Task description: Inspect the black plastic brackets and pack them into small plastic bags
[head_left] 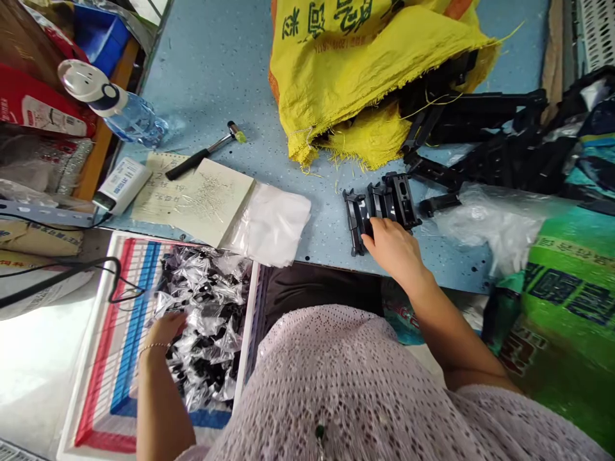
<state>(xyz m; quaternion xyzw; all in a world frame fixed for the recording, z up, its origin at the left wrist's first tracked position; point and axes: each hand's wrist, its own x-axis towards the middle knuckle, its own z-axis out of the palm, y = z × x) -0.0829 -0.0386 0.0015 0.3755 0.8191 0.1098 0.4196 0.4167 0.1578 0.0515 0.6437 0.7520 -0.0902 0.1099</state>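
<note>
My right hand [394, 248] is at the front of the blue table, its fingers closed over one of several black plastic parts [355, 221] standing side by side. Its fingertips are partly hidden among them. Low on the left, my left hand [166, 328] reaches into a plastic basket [111, 282] striped red, white and blue. Its fingers are stretched out at the edge of a heap of black parts in clear bags [206, 320], and I see nothing held in them. A stack of clear plastic bags [271, 221] lies at the table's front edge, between the hands.
Small pins lie on a paper pad [211, 198], with a hammer [206, 152] behind. Left are a white bottle-shaped item [122, 186] and a water bottle [115, 105]. A yellow woven sack [375, 70] spills black parts [504, 141]. A green bag [567, 307] stands right.
</note>
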